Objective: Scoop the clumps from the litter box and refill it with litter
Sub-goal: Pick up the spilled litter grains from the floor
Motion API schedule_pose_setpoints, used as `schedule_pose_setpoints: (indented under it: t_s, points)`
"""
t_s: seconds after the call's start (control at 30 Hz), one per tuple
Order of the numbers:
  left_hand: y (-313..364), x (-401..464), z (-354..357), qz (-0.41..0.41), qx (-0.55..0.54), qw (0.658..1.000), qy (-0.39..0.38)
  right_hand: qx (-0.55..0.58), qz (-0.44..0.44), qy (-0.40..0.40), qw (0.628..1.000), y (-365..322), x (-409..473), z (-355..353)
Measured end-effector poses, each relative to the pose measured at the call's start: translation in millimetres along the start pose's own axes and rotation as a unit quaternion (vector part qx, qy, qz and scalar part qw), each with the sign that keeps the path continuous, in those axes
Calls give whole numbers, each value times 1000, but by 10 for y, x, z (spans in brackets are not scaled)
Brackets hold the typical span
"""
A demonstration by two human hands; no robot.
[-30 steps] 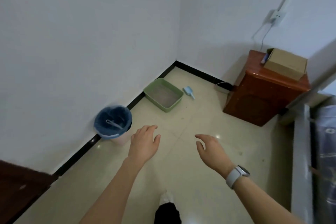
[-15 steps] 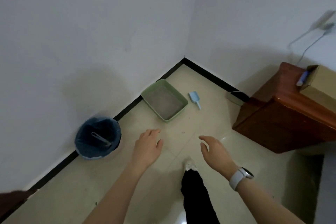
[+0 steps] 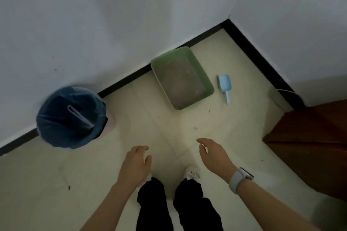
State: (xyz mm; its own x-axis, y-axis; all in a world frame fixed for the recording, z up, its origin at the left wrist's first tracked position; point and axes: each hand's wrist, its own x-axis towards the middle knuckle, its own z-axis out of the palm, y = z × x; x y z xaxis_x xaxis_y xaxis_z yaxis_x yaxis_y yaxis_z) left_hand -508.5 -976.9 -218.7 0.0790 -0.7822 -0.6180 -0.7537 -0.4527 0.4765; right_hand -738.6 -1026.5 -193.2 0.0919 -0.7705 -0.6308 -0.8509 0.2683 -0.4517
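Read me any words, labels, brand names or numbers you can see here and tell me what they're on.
None can be read.
Litter box: no lettering shows.
Scoop: plain, no mark.
Bin: blurred, nothing legible.
Watch: the face is turned away, so no digits show.

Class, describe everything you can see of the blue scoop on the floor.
The scoop is pale blue and looks like plastic: a wide open bowl with a thin straight handle pointing toward the person. It lies flat on the pale tiled floor, just right of the green litter box and apart from it. Neither hand touches it.
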Motion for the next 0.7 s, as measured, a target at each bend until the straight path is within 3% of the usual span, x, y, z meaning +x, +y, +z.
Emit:
schedule_pose_setpoints:
  t_s: [0.2, 0.37, 0.57, 0.7]
  points:
    - [-841, 971, 702, -24, 12, 999, -18, -53, -4, -44, 998, 458, 1132, 1086]
    - [-1594, 2119, 1523, -21, 26, 999, 20, -112, -94, -30, 989, 1047, 2385, 2075]
    - [-2185, 3460, 2179, 16, 90, 988, 123, -197, -239, 12, 951, 1475, 3721, 2875]
    - [-2540, 3974, 2310, -21, 129, 970, 206, -248, -248, 75, 933, 1499, 4331, 3134]
